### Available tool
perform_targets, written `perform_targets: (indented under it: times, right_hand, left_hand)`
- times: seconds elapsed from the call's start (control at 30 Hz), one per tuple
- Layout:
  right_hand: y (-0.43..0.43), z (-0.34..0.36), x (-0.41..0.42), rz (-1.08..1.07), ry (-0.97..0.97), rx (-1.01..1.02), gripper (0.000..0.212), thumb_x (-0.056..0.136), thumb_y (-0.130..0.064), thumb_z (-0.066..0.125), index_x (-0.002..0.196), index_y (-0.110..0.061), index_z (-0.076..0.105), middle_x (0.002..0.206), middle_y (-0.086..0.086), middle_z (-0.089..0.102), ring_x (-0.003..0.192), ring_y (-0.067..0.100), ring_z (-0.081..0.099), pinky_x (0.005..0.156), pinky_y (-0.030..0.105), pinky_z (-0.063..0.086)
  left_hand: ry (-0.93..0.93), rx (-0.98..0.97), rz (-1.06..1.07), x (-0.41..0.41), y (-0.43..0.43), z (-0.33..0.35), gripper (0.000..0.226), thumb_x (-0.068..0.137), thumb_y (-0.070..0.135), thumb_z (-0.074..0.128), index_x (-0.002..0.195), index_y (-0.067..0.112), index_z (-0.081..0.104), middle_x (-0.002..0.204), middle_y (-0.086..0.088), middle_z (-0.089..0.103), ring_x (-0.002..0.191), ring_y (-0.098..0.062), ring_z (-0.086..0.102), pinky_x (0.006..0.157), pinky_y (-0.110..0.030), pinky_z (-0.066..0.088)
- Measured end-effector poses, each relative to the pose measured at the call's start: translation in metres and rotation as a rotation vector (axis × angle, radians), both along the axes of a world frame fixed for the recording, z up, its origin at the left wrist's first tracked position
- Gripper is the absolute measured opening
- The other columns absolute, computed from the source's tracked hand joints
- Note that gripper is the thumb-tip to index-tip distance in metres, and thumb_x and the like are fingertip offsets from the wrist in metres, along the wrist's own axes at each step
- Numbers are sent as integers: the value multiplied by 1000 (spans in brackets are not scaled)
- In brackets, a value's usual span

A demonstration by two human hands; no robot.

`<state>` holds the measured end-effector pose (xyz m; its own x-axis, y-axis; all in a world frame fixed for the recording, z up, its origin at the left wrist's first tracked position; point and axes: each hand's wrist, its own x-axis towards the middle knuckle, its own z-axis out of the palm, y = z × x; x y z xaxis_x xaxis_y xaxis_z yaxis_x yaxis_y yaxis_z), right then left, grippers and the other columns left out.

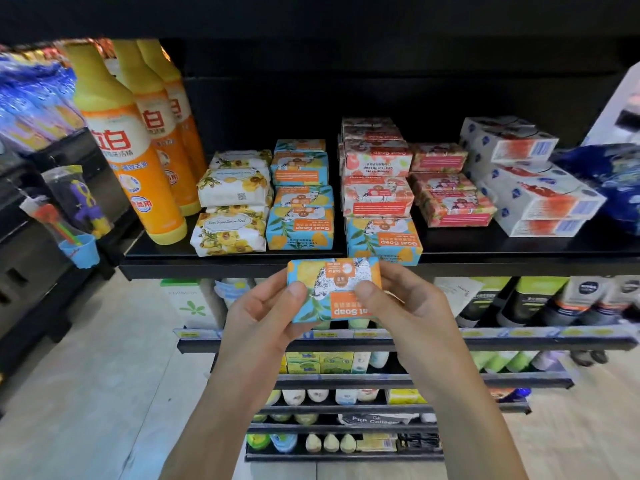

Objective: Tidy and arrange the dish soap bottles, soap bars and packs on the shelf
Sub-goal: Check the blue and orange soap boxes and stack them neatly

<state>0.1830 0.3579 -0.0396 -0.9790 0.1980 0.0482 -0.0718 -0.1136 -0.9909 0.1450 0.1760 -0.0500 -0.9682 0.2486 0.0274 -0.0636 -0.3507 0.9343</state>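
Note:
A blue-and-orange Goat Soap bar [332, 282] is held in front of the black shelf's front edge [207, 266], label upside down. My left hand [266, 313] grips its left end and my right hand [405, 310] grips its right end. On the shelf stand three orange dish soap bottles [121, 150] at the left, then white floral soap packs [232, 209], stacked blue Goat Soap bars [301, 202], one blue bar [384, 240] alone at the front, pink soap bars [377, 181] and white boxed soap packs [533, 192].
Bagged toys [76, 206] hang at the left beside the bottles. A dark blue bag [609, 181] lies at the shelf's right end. Lower shelves [346, 344] below my hands carry bottles and tubes. Pale wooden floor shows at the bottom left.

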Motion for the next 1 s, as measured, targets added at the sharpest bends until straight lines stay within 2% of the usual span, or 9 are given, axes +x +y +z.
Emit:
perform_targets:
  times: [0.1, 0.2, 0.27, 0.37, 0.47, 0.6, 0.7, 0.8, 1.0]
  right_hand:
    - [-2, -1, 0, 1, 5, -81, 50, 74, -35, 79, 121, -17, 70, 111, 2, 77, 105, 20, 73, 90, 29, 55]
    - [-1, -5, 0, 4, 11, -124, 54, 74, -31, 89, 121, -16, 70, 113, 5, 76, 107, 23, 73, 94, 36, 54]
    - [0, -8, -1, 1, 25, -145, 52, 74, -30, 86, 121, -16, 70, 115, 7, 75, 109, 26, 72, 95, 38, 53]
    - [1, -9, 0, 8, 68, -184, 62, 66, -39, 93, 121, -20, 71, 117, 10, 74, 112, 30, 70, 92, 36, 56]
    - [4, -10, 3, 22, 125, -187, 62, 65, -41, 94, 120, -25, 70, 119, 10, 73, 112, 28, 69, 88, 32, 58]
    - [6, -13, 3, 19, 213, -136, 54, 73, -25, 82, 123, -20, 66, 123, 8, 72, 114, 27, 68, 88, 34, 57]
    - [10, -15, 3, 15, 262, -108, 48, 74, -22, 82, 120, -26, 68, 124, 9, 71, 118, 26, 66, 96, 38, 56]
    - [12, -17, 4, 25, 298, -116, 50, 74, -17, 81, 122, -20, 67, 125, 9, 70, 121, 26, 64, 99, 38, 55]
    - [13, -16, 5, 81, 306, -111, 51, 79, -9, 78, 127, -11, 62, 129, 10, 69, 126, 25, 61, 98, 32, 53]
  left_hand:
    - [16, -15, -21, 0, 1, 1, 50, 88, 29, 64, 132, 6, 64, 121, -13, 74, 114, -28, 71, 96, -39, 59]
    - [7, -11, -32, 1, 0, 0, 49, 89, 28, 64, 133, 7, 64, 123, -13, 73, 115, -29, 70, 98, -39, 57]
    - [8, -13, -39, 2, 1, 1, 49, 89, 28, 64, 133, 9, 64, 122, -12, 74, 114, -27, 71, 97, -37, 58]
    - [4, -4, -36, 2, 1, 2, 46, 87, 26, 67, 130, 10, 65, 118, -11, 75, 110, -25, 73, 87, -30, 60]
    - [-2, -35, -9, 3, 2, 3, 43, 88, 25, 74, 128, 11, 66, 117, -9, 76, 110, -24, 72, 88, -32, 61]
    - [-3, -110, -19, 3, 0, 3, 56, 83, 40, 70, 131, 12, 65, 121, -7, 75, 118, -23, 69, 103, -44, 52]
    - [-19, -132, -80, 4, 0, 6, 57, 89, 51, 68, 126, 8, 67, 120, -8, 75, 118, -23, 69, 100, -38, 56]
    - [-63, -94, -99, 6, 1, 10, 54, 84, 47, 61, 120, 7, 69, 115, -12, 76, 112, -26, 72, 95, -35, 59]
    - [-92, -23, -67, 6, 4, 12, 44, 86, 32, 65, 119, 3, 70, 114, -13, 76, 111, -28, 72, 96, -37, 58]
